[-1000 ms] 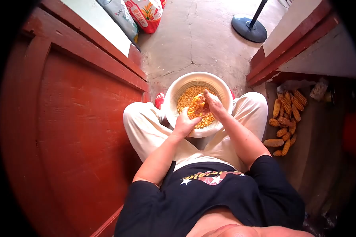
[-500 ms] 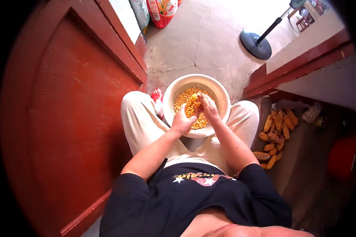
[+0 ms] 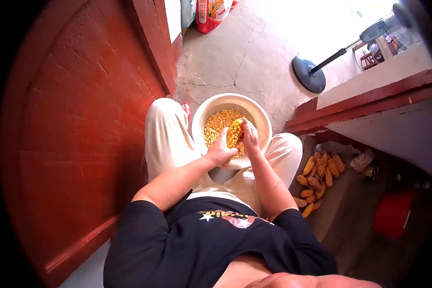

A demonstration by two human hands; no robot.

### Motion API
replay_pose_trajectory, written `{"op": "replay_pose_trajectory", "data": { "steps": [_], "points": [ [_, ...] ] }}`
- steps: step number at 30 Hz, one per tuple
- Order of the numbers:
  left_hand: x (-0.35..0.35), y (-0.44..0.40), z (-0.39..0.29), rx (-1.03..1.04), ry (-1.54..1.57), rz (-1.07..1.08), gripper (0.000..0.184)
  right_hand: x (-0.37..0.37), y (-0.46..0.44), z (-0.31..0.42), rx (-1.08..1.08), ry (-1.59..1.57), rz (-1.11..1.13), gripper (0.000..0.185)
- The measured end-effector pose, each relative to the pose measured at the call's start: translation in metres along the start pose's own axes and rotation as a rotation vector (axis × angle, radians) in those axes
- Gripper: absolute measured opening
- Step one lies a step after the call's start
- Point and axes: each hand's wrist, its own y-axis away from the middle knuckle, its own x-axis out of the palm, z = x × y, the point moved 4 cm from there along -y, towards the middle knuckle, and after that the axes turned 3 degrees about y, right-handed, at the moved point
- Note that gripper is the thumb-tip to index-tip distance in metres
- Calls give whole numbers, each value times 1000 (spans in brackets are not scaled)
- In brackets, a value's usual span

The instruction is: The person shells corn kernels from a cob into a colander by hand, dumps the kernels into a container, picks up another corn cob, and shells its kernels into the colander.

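Between the person's knees, a round white basin (image 3: 262,115) holds a layer of loose yellow kernels (image 3: 219,122), and the ear of corn (image 3: 234,134) is held above them, inside the outline of the rim. The ear is tilted, its upper end leaning toward the right hand (image 3: 250,138), with rows of kernels showing along its visible side. The left hand (image 3: 220,151) has its grip closed on the lower part of the ear, thumb laid along the near side. The right hand has a narrow grip at the upper part, its fingertips touching the ear close to its end; how its other fingers bear on the far side I cannot tell. Pale trousers (image 3: 165,137) flank the basin, and a red shoe (image 3: 186,110) shows just beside the left knee. To the right, well apart from the basin, a pile of corn ears (image 3: 320,175) lies on the floor (image 3: 216,57), with a crumpled pale bag (image 3: 361,161) near it and a red object (image 3: 393,213) farther right. A red door (image 3: 86,115) stands at the left. Beyond the basin are a red printed bag (image 3: 213,17) and a standing fan with a round dark base (image 3: 308,75)
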Motion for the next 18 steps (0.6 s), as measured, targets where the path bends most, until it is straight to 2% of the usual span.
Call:
{"op": "replay_pose_trajectory", "data": {
  "steps": [1,3,5,7,9,10,13,16,18],
  "points": [
    [0,3,-3,-13,-34,-9,82,2,3,5,-1,5,2,39],
    [0,8,-14,144,-685,-123,83,4,6,5,109,-42,-91,45],
    [6,9,-14,124,-742,-91,85,3,0,-12,67,93,-197,54],
    [10,12,-16,94,-727,-77,86,6,2,-4,-165,211,-274,48],
    [9,7,-8,175,-611,-143,91,7,1,2,-217,282,-244,45],
    [6,6,-10,65,-366,-87,90,8,1,5,-270,354,-213,42],
    [5,8,-13,-86,-30,-35,90,5,-1,2,-210,424,-158,41],
    [4,5,-7,-53,-11,-27,91,5,2,7,-330,500,-199,39],
    [11,4,-9,-111,503,129,96,-1,0,4,-407,582,-254,38]
  ]
}}
